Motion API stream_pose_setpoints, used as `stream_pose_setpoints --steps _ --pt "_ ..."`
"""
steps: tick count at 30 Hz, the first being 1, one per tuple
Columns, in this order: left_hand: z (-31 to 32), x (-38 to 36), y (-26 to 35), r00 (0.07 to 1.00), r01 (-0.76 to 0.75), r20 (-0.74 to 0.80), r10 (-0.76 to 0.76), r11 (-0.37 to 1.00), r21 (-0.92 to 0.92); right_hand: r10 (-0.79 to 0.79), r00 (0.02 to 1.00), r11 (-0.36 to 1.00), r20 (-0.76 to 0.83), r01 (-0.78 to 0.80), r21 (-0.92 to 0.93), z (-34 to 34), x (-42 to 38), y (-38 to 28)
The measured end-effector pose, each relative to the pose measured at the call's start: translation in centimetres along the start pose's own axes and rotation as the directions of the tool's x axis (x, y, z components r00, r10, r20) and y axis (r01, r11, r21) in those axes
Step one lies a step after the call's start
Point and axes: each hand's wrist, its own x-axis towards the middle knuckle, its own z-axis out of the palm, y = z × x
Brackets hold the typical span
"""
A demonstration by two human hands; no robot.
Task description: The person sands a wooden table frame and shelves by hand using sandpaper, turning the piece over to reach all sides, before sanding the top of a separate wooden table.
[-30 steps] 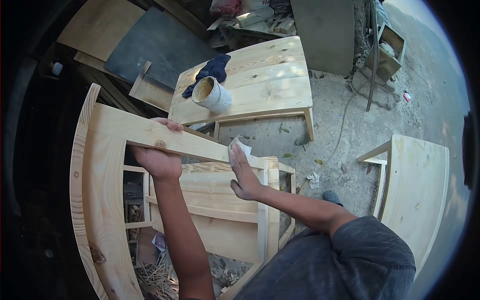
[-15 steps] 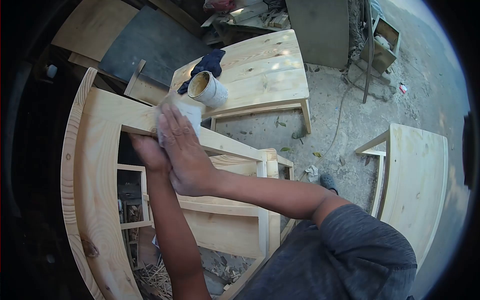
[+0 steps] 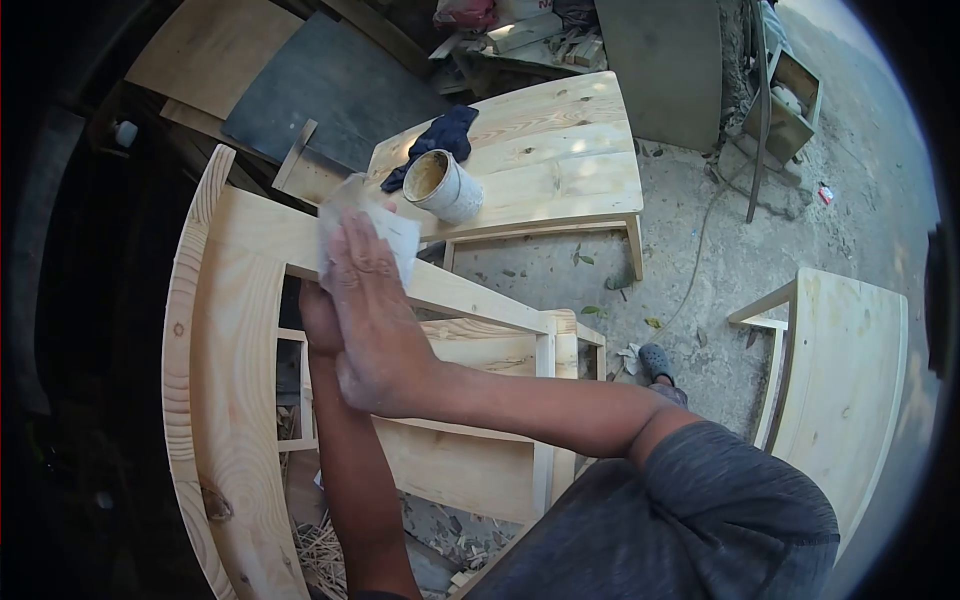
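Observation:
My right hand (image 3: 375,310) lies along the upper rail of a pale wooden furniture frame (image 3: 240,340), its fingers pressing a whitish folded sheet of sandpaper (image 3: 402,240) against the wood. Part of the sheet sticks out on both sides of the fingers. Just below, my left hand (image 3: 320,318) grips the same rail from its lower edge; its fingertips are hidden behind the wood and my right hand. The frame has a broad curved side board on the left, with visible grain and a knot.
Behind the frame, a low wooden table (image 3: 560,150) carries a stained white bucket (image 3: 445,187) and a dark cloth (image 3: 440,138). Another wooden table (image 3: 845,370) stands at the right. A cable (image 3: 697,255) and leaves lie on the concrete floor. Wood shavings (image 3: 322,555) lie below the frame.
The whole view has shifted, so the furniture appears further right and slightly lower. My right hand and the sandpaper have slid a little left along the rail toward the curved board.

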Motion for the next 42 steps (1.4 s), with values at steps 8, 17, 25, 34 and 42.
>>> stream_pose_setpoints --steps 8,17,25,34,42 --pt "-1.5 3.3 -0.8 0.975 0.058 0.216 -0.054 0.998 -0.01 0.193 0.98 0.956 0.056 -0.175 -0.235 -3.9 -18.1 15.9" --pt "0.6 5.0 -1.6 0.971 0.104 0.219 -0.094 0.994 -0.035 0.727 0.687 0.669 -0.005 -0.71 -0.221 -4.8 -20.1 17.2" --pt "1.5 5.1 -2.2 0.972 0.083 0.223 -0.077 0.996 -0.017 0.9 0.432 0.434 0.063 -0.867 -0.246 -5.8 -20.8 21.5" --pt "1.2 4.5 -2.8 0.988 0.052 0.15 -0.044 0.997 -0.049 0.936 0.313 0.347 0.164 -0.897 -0.272 -8.5 -22.0 26.3" --pt "1.4 4.5 -2.9 0.992 0.058 0.113 -0.05 0.996 -0.07 0.93 0.365 0.353 0.044 -0.853 -0.383 -7.7 -25.0 29.9"
